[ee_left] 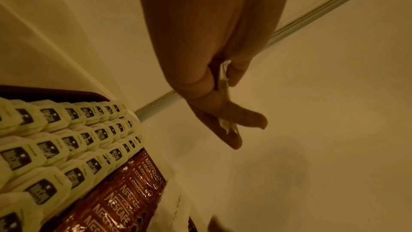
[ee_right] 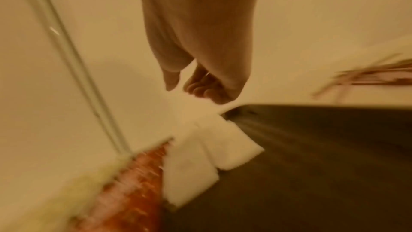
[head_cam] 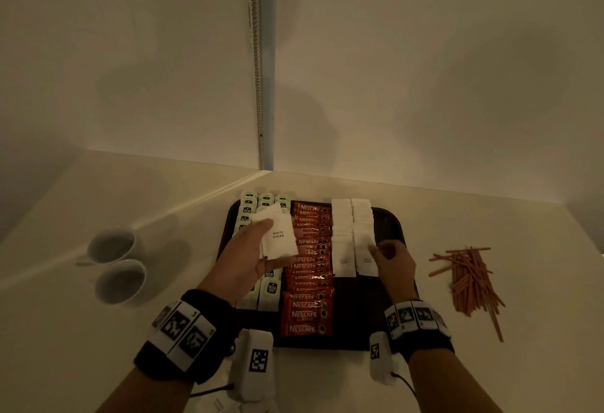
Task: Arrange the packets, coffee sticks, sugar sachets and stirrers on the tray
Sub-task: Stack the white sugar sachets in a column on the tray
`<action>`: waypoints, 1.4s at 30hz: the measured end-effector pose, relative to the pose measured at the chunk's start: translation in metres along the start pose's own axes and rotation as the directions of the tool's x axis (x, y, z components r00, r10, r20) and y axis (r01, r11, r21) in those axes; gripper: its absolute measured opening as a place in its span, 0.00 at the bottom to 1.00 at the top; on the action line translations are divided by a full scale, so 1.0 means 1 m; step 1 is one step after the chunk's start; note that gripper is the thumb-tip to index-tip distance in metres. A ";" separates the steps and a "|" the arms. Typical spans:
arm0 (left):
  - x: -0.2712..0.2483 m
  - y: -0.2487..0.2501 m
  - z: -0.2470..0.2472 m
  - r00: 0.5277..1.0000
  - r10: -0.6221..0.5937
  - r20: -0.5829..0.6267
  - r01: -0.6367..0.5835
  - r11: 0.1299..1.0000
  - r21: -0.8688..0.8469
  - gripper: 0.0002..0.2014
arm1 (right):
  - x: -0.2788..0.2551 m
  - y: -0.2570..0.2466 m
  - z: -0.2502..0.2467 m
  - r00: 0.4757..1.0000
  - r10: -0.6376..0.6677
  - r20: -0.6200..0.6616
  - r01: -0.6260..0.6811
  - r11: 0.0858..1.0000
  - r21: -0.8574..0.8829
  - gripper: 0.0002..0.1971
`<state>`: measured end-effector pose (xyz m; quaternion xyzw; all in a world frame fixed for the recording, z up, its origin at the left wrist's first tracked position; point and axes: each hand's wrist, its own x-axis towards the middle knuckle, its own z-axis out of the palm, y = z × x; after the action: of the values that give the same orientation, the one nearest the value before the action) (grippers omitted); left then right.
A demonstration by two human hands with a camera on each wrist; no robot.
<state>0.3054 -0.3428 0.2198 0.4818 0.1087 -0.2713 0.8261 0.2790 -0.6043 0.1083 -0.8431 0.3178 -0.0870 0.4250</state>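
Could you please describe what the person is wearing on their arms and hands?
Both hands are bare. The left wrist and right wrist each carry a black band with white blocks printed with black square markers. A white, marker-tagged camera unit hangs beneath each, trailing a thin dark cable.

The head camera looks forward and down from above the near edge of the counter, taking in the whole tray, both hands and the wall corner beyond. The left wrist camera sits close behind the left hand, facing along its fingers toward the wall, with the tray's left rows low in its view. The right wrist camera, blurred, looks along the right hand over the tray's right part. All three share the tray.
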 end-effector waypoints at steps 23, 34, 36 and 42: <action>-0.009 0.005 -0.010 0.982 0.148 -0.121 -0.148 0.989 0.010 0.12 | -0.038 -0.055 -0.021 0.948 -0.178 0.263 0.083 0.939 0.334 0.10; -0.001 0.004 -0.013 0.986 0.104 -0.128 -0.111 0.993 -0.047 0.11 | -0.028 0.028 0.015 0.955 0.176 0.240 -0.193 0.980 0.052 0.11; 0.000 0.003 -0.013 0.986 0.102 -0.130 -0.109 0.993 -0.046 0.11 | -0.027 0.026 0.019 0.956 0.173 0.238 -0.187 0.982 0.039 0.11; 0.001 0.003 -0.014 0.991 0.067 -0.117 -0.078 0.992 -0.098 0.13 | -0.025 0.021 0.028 0.980 0.128 0.152 -0.120 0.991 -0.062 0.12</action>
<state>0.3091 -0.3299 0.2137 0.4573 0.1516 -0.2073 0.8514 0.2611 -0.5797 0.0778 -0.8369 0.3377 0.0139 0.4305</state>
